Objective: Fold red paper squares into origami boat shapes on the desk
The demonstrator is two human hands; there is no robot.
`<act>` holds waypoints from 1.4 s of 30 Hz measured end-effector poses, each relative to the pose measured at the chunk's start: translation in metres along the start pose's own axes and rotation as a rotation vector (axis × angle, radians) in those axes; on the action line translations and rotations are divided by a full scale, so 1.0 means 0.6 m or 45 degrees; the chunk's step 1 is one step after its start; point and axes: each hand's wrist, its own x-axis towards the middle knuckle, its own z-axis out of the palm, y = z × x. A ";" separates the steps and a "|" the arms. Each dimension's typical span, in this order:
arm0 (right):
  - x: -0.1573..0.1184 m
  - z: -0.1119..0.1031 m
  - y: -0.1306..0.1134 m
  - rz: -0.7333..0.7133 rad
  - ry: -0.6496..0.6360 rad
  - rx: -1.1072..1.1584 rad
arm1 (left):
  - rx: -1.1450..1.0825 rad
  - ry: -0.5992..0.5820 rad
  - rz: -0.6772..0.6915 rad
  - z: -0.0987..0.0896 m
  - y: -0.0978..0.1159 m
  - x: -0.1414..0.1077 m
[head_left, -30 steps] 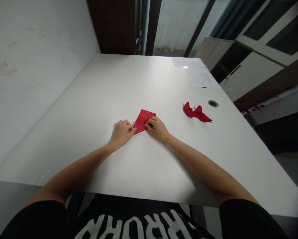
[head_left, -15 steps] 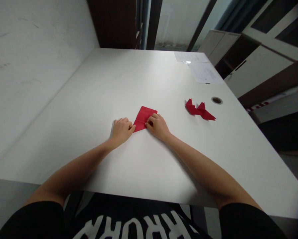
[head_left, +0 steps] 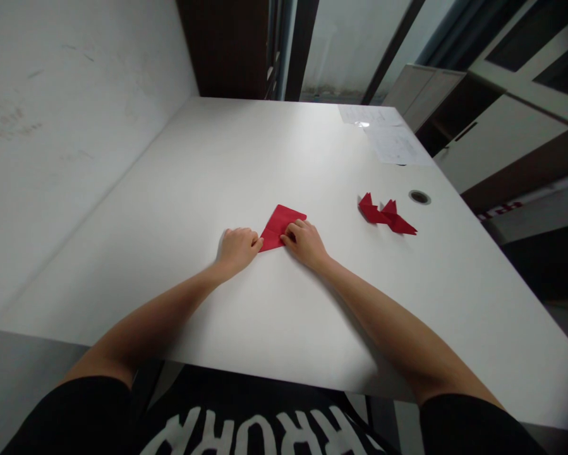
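A folded sheet of red paper (head_left: 280, 220) lies on the white table between my hands. My left hand (head_left: 239, 248) is closed, its thumb and finger pinching the paper's lower left corner. On the other side, my right hand (head_left: 306, 242) has its curled fingers on the paper's right part, covering some of it. A crease runs across the paper near my right fingertips. Off to the right, two folded red paper shapes (head_left: 386, 216) with pointed tips rest on the table, touching or overlapping each other.
The white table (head_left: 208, 164) meets a wall (head_left: 98, 82) on the left. Printed sheets (head_left: 392, 136) lie at its far right corner. A round cable hole (head_left: 419, 197) sits near the right edge. Cabinets (head_left: 506, 139) stand beyond that edge.
The whole view has shifted slightly, with things appearing a little further right and lower. Both hands keep their hold on the paper; its fold looks nearly the same.
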 end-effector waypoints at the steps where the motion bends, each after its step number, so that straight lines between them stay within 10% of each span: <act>1: 0.000 0.000 0.000 0.005 -0.007 -0.005 | -0.007 0.000 -0.006 0.000 0.000 0.001; 29: -0.015 -0.009 -0.030 0.168 -0.033 -0.297 | 0.354 -0.118 -0.025 -0.025 0.011 -0.011; 35: -0.015 -0.008 -0.030 0.176 -0.031 -0.296 | 0.341 -0.017 0.272 -0.024 0.035 -0.026; 42: -0.016 -0.007 -0.031 0.156 -0.032 -0.334 | 0.306 -0.285 0.540 -0.004 0.022 -0.052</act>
